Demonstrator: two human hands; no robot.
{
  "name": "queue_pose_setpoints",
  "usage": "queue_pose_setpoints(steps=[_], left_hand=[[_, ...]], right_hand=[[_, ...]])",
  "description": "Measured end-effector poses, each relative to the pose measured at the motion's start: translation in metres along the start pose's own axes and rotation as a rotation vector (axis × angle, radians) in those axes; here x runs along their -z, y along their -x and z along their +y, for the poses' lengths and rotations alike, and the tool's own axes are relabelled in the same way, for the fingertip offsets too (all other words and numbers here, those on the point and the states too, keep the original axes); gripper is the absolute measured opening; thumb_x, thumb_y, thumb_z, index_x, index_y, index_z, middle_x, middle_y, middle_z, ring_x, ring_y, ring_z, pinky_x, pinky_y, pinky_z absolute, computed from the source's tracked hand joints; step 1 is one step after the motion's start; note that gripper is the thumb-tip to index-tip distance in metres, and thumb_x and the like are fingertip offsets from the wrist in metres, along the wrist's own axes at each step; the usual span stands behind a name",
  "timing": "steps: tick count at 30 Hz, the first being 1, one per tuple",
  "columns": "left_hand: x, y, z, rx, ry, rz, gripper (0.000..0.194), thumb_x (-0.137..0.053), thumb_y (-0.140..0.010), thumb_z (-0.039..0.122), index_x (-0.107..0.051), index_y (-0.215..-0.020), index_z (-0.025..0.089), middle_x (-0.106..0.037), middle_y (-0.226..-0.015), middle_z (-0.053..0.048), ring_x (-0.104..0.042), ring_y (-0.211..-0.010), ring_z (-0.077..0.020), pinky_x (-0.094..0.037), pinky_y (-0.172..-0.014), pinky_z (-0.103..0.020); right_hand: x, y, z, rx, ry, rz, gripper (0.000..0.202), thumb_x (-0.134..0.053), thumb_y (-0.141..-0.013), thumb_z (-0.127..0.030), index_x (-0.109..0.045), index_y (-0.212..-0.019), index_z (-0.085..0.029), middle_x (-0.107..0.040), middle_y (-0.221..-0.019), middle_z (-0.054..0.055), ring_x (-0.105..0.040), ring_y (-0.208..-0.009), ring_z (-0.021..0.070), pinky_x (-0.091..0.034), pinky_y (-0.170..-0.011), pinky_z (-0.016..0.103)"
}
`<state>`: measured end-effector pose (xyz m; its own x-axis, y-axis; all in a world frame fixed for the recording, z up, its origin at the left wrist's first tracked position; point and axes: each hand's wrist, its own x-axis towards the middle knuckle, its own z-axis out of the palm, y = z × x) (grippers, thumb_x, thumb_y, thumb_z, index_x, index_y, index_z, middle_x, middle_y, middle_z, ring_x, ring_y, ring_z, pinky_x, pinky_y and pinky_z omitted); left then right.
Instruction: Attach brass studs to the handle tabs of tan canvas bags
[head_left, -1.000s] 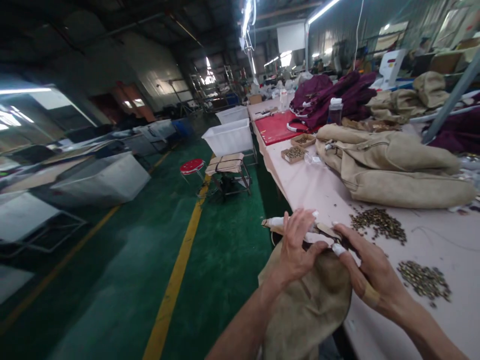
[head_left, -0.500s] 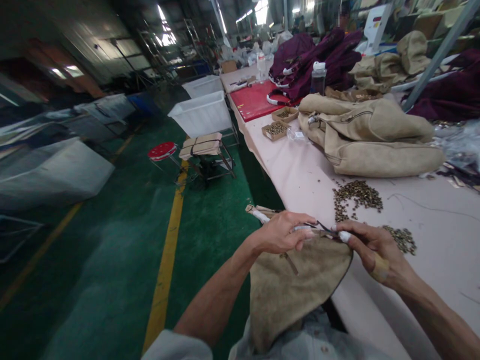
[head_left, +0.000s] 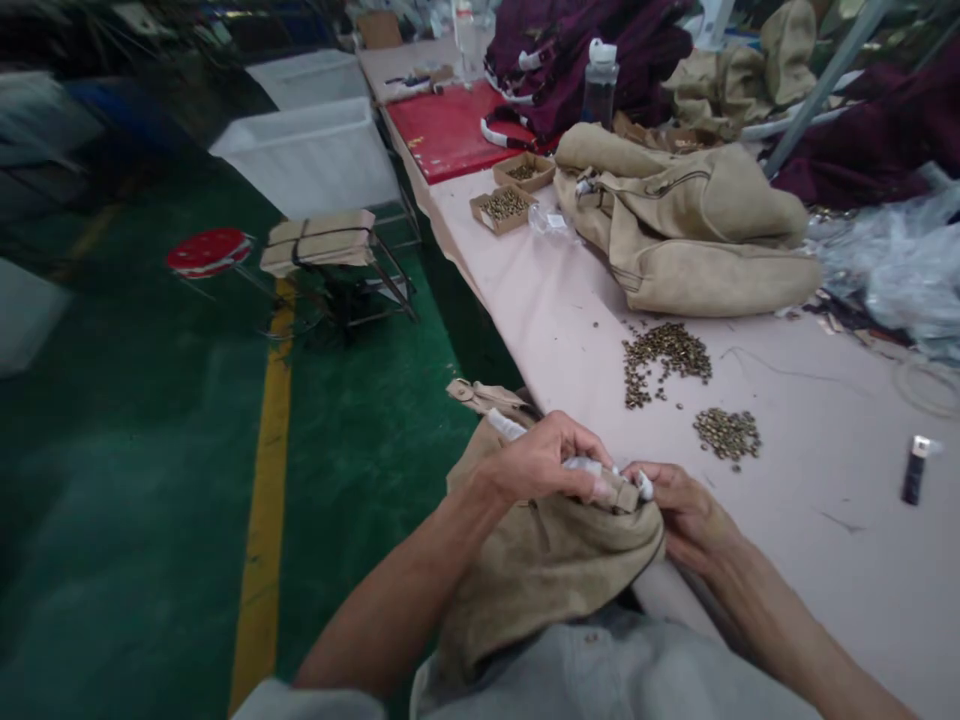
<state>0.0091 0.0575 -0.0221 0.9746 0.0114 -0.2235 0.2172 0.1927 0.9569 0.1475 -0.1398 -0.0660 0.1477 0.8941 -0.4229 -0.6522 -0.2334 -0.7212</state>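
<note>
A tan suede-like bag (head_left: 555, 560) hangs against my body at the table's edge. My left hand (head_left: 551, 460) is closed on a tan strap (head_left: 621, 492) at the bag's top, the thumb pressed along it. Close beside it, my right hand (head_left: 679, 505) pinches the same upper edge, near the strap's end. White wrapping covers some fingertips. Whether a small part sits between the right fingers is hidden. A white-wrapped handle (head_left: 504, 424) and a tan tab (head_left: 480, 393) stick out beyond my left hand.
Small brass-coloured metal pieces lie in two piles, one larger (head_left: 667, 360) and one smaller (head_left: 727, 435). Beyond them are a tan bag (head_left: 690, 230), small cardboard boxes (head_left: 501, 210), a bottle (head_left: 600, 85) and purple bags (head_left: 577, 60). A black lighter (head_left: 915, 470) lies right. Left stands a red stool (head_left: 210, 252).
My view has tilted down and turned right. Both hands have come closer together on the bag's edge, and the strap piece now shows folded between them. The dark strip between them no longer shows.
</note>
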Motion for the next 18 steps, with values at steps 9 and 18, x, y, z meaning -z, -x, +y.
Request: queue_pose_setpoints(steps=[9, 18], left_hand=[[-0.009, -0.020, -0.032, 0.048, 0.146, 0.135, 0.040, -0.087, -0.073, 0.042, -0.076, -0.089, 0.008, -0.069, -0.064, -0.005, -0.050, -0.049, -0.0075, -0.032, -0.048, -0.018], [-0.012, -0.027, -0.038, 0.053, 0.150, 0.183, 0.037, -0.085, -0.070, 0.041, -0.077, -0.085, 0.008, -0.068, -0.060, -0.003, -0.047, -0.047, -0.0071, -0.034, -0.046, -0.018]], right_hand=[[0.060, 0.032, -0.001, 0.345, 0.777, 0.678, 0.036, -0.075, -0.088, -0.047, -0.075, -0.109, -0.018, -0.077, -0.093, 0.007, -0.068, -0.075, 0.0208, -0.054, -0.073, 0.034], [0.069, -0.024, -0.049, 0.658, 1.399, 0.484, 0.024, -0.061, -0.091, -0.032, -0.078, -0.100, -0.017, -0.074, -0.091, 0.007, -0.065, -0.073, 0.0185, -0.051, -0.067, 0.030]])
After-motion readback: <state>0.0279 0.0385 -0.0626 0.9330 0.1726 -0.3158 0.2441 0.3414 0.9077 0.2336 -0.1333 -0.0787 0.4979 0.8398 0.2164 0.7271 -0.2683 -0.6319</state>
